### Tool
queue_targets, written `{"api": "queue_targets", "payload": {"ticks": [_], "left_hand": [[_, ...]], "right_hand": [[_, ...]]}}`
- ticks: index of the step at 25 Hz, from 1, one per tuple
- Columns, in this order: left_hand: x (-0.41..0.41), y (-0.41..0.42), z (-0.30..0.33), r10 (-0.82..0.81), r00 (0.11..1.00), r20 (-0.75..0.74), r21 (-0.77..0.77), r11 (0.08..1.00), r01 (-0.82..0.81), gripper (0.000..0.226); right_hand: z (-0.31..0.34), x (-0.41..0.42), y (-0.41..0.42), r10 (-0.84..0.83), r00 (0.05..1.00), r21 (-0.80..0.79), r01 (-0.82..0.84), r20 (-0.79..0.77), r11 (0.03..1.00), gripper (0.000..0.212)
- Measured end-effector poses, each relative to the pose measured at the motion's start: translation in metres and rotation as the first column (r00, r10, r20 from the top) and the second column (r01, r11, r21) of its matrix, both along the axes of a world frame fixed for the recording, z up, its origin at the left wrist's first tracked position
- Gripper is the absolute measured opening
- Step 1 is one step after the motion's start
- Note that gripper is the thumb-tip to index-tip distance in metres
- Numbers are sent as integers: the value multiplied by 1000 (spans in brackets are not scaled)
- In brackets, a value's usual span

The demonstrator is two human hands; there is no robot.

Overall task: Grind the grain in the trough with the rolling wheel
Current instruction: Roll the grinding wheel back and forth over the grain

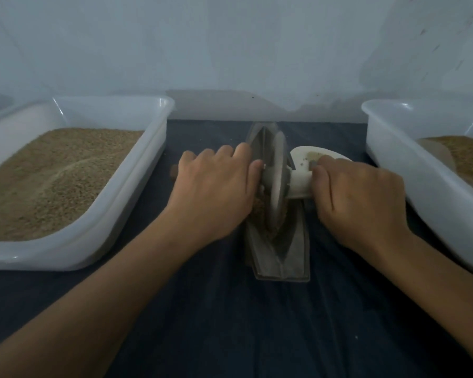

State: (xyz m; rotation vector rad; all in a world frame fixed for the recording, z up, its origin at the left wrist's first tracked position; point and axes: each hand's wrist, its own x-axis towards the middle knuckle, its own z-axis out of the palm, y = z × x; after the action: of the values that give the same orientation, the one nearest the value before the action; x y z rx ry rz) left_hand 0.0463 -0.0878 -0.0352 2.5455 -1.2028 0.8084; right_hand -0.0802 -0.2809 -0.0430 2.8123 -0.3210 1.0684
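- Head view: the rolling wheel (277, 181) stands upright on edge in the trough (280, 252), right between the two hands.
- The left hand (216, 192) sits on the wheel's left side, fingers curled over the handle there; a brown handle end (174, 173) pokes out past its knuckles.
- The right hand (358, 197) grips the pale handle (301, 184) on the wheel's right side, fingers wrapped round it.
- Grain (260, 211) lies in the trough groove at the wheel's foot, just under the left thumb side.
- Beyond the right hand, touching its fingers from behind, a white scoop (306, 156) with a few grains on it.
- Well out past the left hand, a white tray (126, 170) filled with brown grain; out past the right hand, a second white tray (393, 170), also holding grain.
- Everything rests on a dark blue cloth (230, 323) over the tabletop.
- Both forearms reach in from the near edge, converging on the wheel, backs of the hands up.
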Motion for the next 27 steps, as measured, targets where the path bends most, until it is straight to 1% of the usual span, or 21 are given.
{"api": "queue_targets", "payload": {"ticks": [2, 4, 5, 7, 9, 11, 12, 13, 15, 16, 18, 19, 21, 22, 23, 25, 26, 27], "left_hand": [[19, -15, 2, 32, 999, -32, 38, 999, -31, 35], [47, -37, 7, 131, 984, -121, 105, 987, -119, 32], [62, -46, 9, 159, 978, -132, 161, 977, -137, 31], [85, -59, 15, 180, 973, -145, 284, 949, -133, 35], [92, -66, 22, 198, 967, -158, 326, 935, -138, 42], [80, -64, 25, 202, 970, -133, 305, 940, -154, 43], [70, -58, 24, 197, 974, -115, 285, 946, -157, 40], [58, -49, 19, 167, 982, -91, 247, 959, -141, 36], [31, -27, 5, 98, 995, -2, 157, 983, -96, 31], [19, -16, 1, 62, 998, 19, 107, 992, -64, 31], [7, -3, 0, -35, 999, 14, 19, 999, 35, 34], [6, -1, 1, -62, 998, 12, 27, 998, 62, 36], [13, -5, 2, -21, 1000, 16, 124, 992, 19, 39], [21, -9, 1, 18, 1000, 23, 151, 988, -21, 39], [31, -16, 1, 52, 998, 35, 165, 985, -58, 37], [58, -36, 6, 108, 994, 27, 251, 962, -111, 33], [73, -47, 13, 146, 989, -34, 293, 947, -130, 35], [85, -57, 20, 181, 977, -109, 327, 935, -137, 40]], "right_hand": [[8, 30, -10, -86, 993, -10, 85, -86, 996, 52], [21, 68, -30, -133, 962, -58, 122, -240, 991, 54], [27, 86, -42, -130, 941, -77, 111, -311, 991, 51], [36, 112, -61, -83, 891, -55, 65, -446, 996, 37], [39, 120, -67, -52, 854, 9, 66, -518, 998, 28], [36, 109, -60, -70, 858, 1, 82, -509, 997, 24], [34, 98, -51, -89, 873, -50, 74, -480, 996, 27], [31, 84, -42, -111, 894, -90, 80, -435, 993, 34], [25, 53, -21, -138, 936, -93, 114, -323, 989, 50], [23, 38, -12, -143, 951, -85, 124, -274, 989, 51], [16, 11, 3, -140, 969, -70, 128, -206, 989, 48], [14, 4, 8, -133, 976, -51, 126, -171, 991, 47], [16, 9, 8, -121, 985, -28, 119, -121, 993, 50], [17, 21, 2, -125, 985, -28, 123, -121, 992, 53], [19, 38, -7, -136, 978, -41, 131, -157, 991, 55], [30, 77, -30, -145, 943, -56, 134, -301, 989, 60], [36, 94, -42, -131, 914, -38, 126, -383, 991, 57], [41, 108, -51, -102, 888, -4, 112, -447, 994, 49]]}}
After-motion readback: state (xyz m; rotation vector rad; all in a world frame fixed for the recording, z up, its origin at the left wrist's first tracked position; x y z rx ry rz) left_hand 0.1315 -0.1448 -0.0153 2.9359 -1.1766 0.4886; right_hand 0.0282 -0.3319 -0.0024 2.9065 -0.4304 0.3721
